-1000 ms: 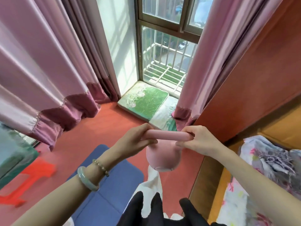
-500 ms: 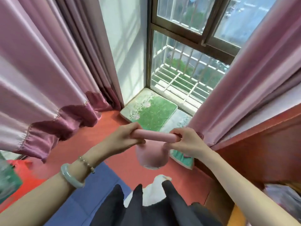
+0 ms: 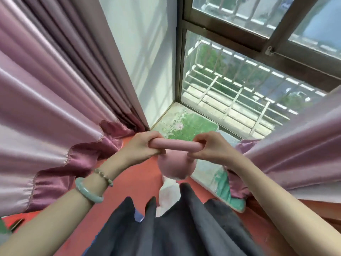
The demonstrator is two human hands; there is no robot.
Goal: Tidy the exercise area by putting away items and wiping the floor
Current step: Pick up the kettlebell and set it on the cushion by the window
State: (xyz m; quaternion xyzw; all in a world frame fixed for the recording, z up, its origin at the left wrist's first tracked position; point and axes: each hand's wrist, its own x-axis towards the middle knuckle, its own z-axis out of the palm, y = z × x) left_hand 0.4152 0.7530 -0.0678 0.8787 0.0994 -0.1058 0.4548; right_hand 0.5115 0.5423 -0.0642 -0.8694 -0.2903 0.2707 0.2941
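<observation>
Both hands, left hand (image 3: 143,147) and right hand (image 3: 209,147), grip the kettlebell (image 3: 176,164) handle. It has moved nearer the green mat (image 3: 191,126) ahead, likely its storage spot.

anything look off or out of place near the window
Nothing looks spilled or broken. The green mat lies flat on the window ledge. The pink kettlebell hangs level off the floor, left hand and right hand gripping its handle ends.

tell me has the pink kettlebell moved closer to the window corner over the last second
Yes. The pink kettlebell, held by both hands, has been carried toward the green mat at the window corner.
</observation>
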